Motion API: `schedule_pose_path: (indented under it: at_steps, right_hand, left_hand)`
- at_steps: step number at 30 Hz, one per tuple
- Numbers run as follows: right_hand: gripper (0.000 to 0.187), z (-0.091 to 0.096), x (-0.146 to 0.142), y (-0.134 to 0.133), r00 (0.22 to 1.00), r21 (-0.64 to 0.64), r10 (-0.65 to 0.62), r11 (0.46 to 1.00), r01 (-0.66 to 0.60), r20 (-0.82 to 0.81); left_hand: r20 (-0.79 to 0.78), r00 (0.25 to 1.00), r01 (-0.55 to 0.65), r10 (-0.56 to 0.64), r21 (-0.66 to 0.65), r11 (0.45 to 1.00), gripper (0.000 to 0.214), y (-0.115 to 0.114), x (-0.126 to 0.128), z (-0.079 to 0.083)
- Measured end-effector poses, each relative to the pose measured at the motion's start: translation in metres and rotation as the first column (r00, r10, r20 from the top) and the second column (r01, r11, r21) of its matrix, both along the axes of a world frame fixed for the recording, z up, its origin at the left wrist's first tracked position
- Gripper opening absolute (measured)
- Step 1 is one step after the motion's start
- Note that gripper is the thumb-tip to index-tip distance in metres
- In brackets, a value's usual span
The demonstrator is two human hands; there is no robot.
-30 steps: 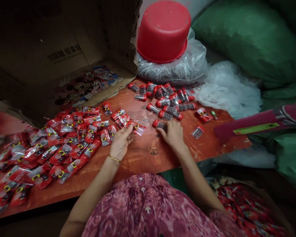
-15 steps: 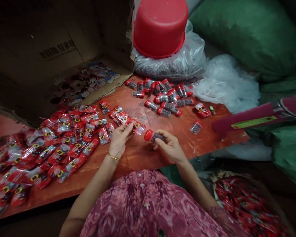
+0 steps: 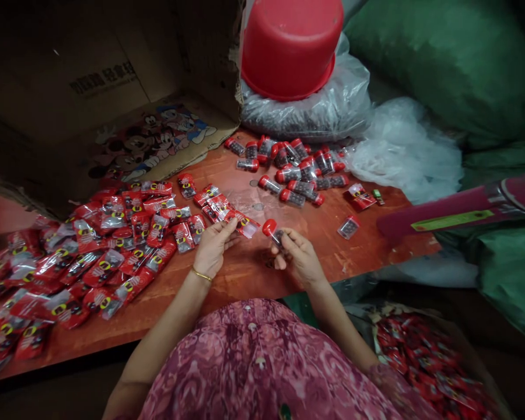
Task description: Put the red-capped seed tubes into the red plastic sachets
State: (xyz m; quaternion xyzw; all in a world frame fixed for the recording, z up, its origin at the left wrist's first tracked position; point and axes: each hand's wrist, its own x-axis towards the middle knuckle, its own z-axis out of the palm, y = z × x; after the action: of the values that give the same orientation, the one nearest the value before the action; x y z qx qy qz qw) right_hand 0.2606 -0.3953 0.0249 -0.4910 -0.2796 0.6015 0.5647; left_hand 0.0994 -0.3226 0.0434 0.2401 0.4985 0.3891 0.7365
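Observation:
Between the thumb and fingers of my left hand (image 3: 215,245) is a red printed plastic packet (image 3: 246,225), its clear end pointing right. My right hand (image 3: 300,256) grips a small clear bottle (image 3: 272,230) with a red cap and dark contents. The bottle leans with its cap up and to the left, close to the packet but apart from it. Several more red-capped bottles (image 3: 291,169) lie in a loose group beyond my hands. To the left spreads a heap of red packets (image 3: 109,262) with dark and silvery contents.
A large open cardboard box (image 3: 157,46) stands at the back left. An upturned red tub (image 3: 293,46) rests on a filled clear bag (image 3: 315,111). A purple pole (image 3: 459,207) juts in from the right. Below right sits a sack of red packets (image 3: 433,361).
My right hand has tipped the bottle so its cap points more upward, and my fingers have shifted along it. My left hand keeps hold of the packet. The view has shifted slightly.

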Motion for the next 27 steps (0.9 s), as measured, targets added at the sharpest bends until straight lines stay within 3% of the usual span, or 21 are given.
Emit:
schedule_pose_path:
  at_steps: [5,12,18,22,27]
  right_hand:
    - [0.032,0.005,-0.004,-0.001,0.995,-0.049,0.054,0.997,-0.058,-0.088]
    - [0.026,0.012,-0.003,-0.003,0.970,-0.048,0.147,0.989,-0.140,0.194]
    - [0.026,0.012,-0.003,-0.001,0.965,-0.062,0.126,0.991,-0.115,0.230]
    - [0.026,0.009,-0.007,-0.001,0.947,-0.027,0.104,0.995,-0.101,0.303]
    - [0.027,0.005,-0.015,-0.001,0.935,0.048,0.037,0.997,-0.057,0.354]
  left_hand:
    - [0.009,1.000,0.015,-0.015,-0.009,1.000,0.038,-0.001,-0.001,-0.002]
    - [0.001,0.998,0.059,-0.059,0.013,0.998,0.038,-0.002,-0.003,0.003]
    - [-0.004,0.997,0.083,-0.083,0.106,0.991,0.036,-0.003,-0.003,0.003]
    - [0.075,0.995,0.065,-0.071,0.080,0.995,0.035,-0.007,0.003,0.006]
    - [0.096,0.995,-0.009,-0.001,0.108,0.994,0.038,-0.014,0.015,0.004]
